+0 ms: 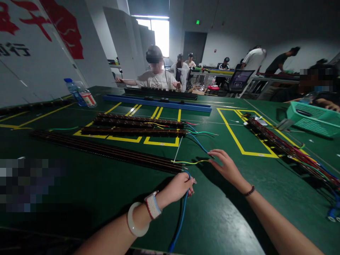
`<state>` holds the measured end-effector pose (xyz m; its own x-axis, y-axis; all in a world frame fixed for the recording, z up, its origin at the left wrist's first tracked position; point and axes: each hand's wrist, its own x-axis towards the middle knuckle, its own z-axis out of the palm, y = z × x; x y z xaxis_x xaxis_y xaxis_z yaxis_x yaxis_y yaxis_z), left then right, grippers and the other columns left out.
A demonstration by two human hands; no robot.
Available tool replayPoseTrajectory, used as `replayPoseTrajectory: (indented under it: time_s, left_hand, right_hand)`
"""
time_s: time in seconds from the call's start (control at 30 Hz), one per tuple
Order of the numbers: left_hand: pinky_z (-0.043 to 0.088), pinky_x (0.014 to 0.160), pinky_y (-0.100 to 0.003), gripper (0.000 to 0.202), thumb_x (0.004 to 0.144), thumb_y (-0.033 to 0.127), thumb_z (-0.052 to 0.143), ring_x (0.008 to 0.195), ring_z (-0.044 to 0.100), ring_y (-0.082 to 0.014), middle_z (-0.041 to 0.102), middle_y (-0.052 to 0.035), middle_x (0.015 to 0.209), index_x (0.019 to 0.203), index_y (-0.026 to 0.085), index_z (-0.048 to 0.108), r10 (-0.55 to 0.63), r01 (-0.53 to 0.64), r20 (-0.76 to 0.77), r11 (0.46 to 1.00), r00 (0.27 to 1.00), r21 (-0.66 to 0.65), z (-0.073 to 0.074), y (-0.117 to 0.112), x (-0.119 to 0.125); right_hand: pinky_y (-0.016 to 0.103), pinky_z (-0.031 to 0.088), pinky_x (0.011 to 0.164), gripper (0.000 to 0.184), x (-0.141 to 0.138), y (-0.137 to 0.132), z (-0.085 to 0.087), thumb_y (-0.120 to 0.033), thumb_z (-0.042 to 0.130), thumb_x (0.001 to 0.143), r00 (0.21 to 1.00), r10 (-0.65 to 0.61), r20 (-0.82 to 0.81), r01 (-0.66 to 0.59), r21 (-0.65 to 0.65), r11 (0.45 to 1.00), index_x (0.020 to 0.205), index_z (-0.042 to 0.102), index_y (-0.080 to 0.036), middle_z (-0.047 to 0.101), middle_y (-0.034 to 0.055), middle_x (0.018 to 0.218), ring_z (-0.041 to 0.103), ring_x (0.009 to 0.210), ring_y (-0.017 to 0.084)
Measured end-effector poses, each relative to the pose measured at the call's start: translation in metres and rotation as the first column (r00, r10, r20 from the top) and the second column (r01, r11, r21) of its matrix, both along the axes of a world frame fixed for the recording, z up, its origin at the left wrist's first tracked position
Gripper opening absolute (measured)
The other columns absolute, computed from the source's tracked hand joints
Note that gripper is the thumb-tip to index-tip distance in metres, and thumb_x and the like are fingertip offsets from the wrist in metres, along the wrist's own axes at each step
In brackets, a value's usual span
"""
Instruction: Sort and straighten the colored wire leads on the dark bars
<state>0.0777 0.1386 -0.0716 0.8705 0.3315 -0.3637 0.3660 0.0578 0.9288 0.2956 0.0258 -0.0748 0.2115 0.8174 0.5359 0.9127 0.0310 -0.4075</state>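
Note:
My left hand (178, 187) is closed around a blue cable (182, 217), which hangs down toward the table's near edge. My right hand (225, 166) has its thumb and fingers apart. By its thumb is the tip of a yellow-green wire (192, 163), and near its fingers the end of a thinner blue wire (198, 141); whether it touches either is unclear. Both hands are at the right end of a long black slotted strip (106, 151) with copper-coloured lines along it. Behind lie shorter, similar strips (132, 132) with coloured wire ends.
The green table (217, 216) carries yellow tape outlines. A blue rail (159, 102) lies across the back, and bottles (87, 97) stand at left. On the right are a wire bundle (287, 143) and a green basket (313, 122). A person (156, 76) sits opposite; others work behind.

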Motion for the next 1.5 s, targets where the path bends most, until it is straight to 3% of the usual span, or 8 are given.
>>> replayPoseTrajectory:
  time_s: [0.1, 0.2, 0.37, 0.57, 0.73, 1.13, 1.37, 1.5]
  left_hand:
    - [0.039, 0.055, -0.022, 0.026, 0.092, 0.031, 0.038, 0.057, 0.055, -0.0115, 0.057, -0.002, 0.065, 0.086, 0.013, 0.056, -0.038, 0.054, -0.049, 0.923, 0.998, 0.382, 0.005, 0.0, -0.005]
    - [0.038, 0.059, -0.024, 0.029, 0.094, 0.03, 0.033, 0.064, 0.057, -0.0138, 0.061, -0.0054, 0.075, 0.084, 0.015, 0.056, -0.095, 0.138, -0.1, 0.716, 0.99, 0.685, 0.01, 0.003, -0.01]
    - [0.039, 0.064, -0.028, 0.033, 0.095, 0.033, 0.031, 0.071, 0.06, -0.0188, 0.063, -0.0082, 0.08, 0.087, 0.015, 0.057, -0.142, 0.211, -0.162, 0.475, 0.976, 0.854, 0.015, 0.009, -0.011]
    - [0.039, 0.07, -0.026, 0.041, 0.094, 0.042, 0.034, 0.073, 0.058, -0.0171, 0.062, -0.0074, 0.075, 0.077, 0.017, 0.061, -0.206, -0.006, 0.112, 0.457, 0.972, 0.889, 0.029, 0.019, -0.016]
    - [0.041, 0.075, -0.025, 0.032, 0.094, 0.036, 0.037, 0.081, 0.057, -0.0156, 0.062, -0.007, 0.086, 0.088, 0.018, 0.063, -0.019, -0.266, 0.32, 0.508, 0.947, 0.819, 0.05, 0.049, -0.032]
    - [0.047, 0.092, -0.035, 0.03, 0.09, 0.038, 0.042, 0.103, 0.054, -0.02, 0.051, -0.0103, 0.112, 0.105, 0.015, 0.056, 0.429, -0.601, 0.484, 0.193, 0.762, 0.775, 0.025, 0.147, -0.13]
    - [0.027, 0.112, -0.045, 0.037, 0.086, 0.036, 0.045, 0.129, 0.037, -0.0258, 0.043, -0.0156, 0.126, 0.114, 0.012, 0.05, 0.62, -0.622, 0.447, 0.085, 0.645, 0.779, 0.013, 0.179, -0.164]
    - [0.023, 0.114, -0.048, 0.045, 0.088, 0.041, 0.042, 0.136, 0.028, -0.0281, 0.033, -0.0173, 0.14, 0.123, 0.013, 0.047, 0.681, -0.602, 0.379, 0.114, 0.627, 0.79, 0.012, 0.187, -0.174]
  right_hand:
    - [0.038, 0.048, 0.092, 0.026, -0.006, -0.002, -0.001, -0.034, 0.05, 0.092, 1.0, -0.001, -0.005, 0.0, -0.038, 0.999, 0.115, 0.058, -0.025, 0.057, 0.0067, 0.112, 0.055, 0.106, 0.02]
    - [0.039, 0.047, 0.092, 0.025, -0.014, 0.001, -0.004, -0.032, 0.05, 0.092, 0.999, 0.033, 0.024, -0.031, -0.078, 0.996, 0.114, 0.059, -0.025, 0.059, 0.0067, 0.111, 0.055, 0.106, 0.021]
    - [0.039, 0.046, 0.091, 0.025, -0.025, 0.009, -0.014, -0.03, 0.05, 0.092, 0.993, 0.095, 0.068, -0.086, -0.122, 0.989, 0.113, 0.059, -0.024, 0.061, 0.0074, 0.11, 0.057, 0.103, 0.02]
    - [0.041, 0.042, 0.094, 0.025, -0.03, 0.01, -0.018, -0.033, 0.049, 0.092, 0.997, 0.045, 0.064, -0.037, -0.13, 0.991, 0.112, 0.06, -0.023, 0.061, 0.0079, 0.109, 0.056, 0.104, 0.021]
    - [0.043, 0.04, 0.094, 0.028, -0.037, 0.01, -0.012, -0.038, 0.047, 0.093, 0.996, 0.028, 0.08, -0.017, -0.145, 0.989, 0.113, 0.06, -0.023, 0.061, 0.0082, 0.11, 0.055, 0.104, 0.022]
    - [0.039, 0.043, 0.083, 0.043, -0.1, 0.067, 0.011, -0.045, 0.064, 0.081, 0.975, 0.024, 0.223, 0.05, -0.322, 0.945, 0.115, 0.056, -0.02, 0.058, 0.0093, 0.101, 0.056, 0.094, 0.025]
    - [0.032, 0.045, 0.068, 0.024, -0.106, 0.071, 0.018, -0.037, 0.064, 0.082, 0.951, 0.0, 0.309, 0.126, -0.39, 0.912, 0.095, 0.057, -0.018, 0.056, 0.0081, 0.096, 0.059, 0.082, 0.021]
    - [0.033, 0.046, 0.072, 0.022, -0.095, 0.058, 0.025, -0.035, 0.062, 0.084, 0.945, 0.0, 0.328, 0.11, -0.318, 0.942, 0.098, 0.058, -0.019, 0.056, 0.0078, 0.095, 0.058, 0.085, 0.022]
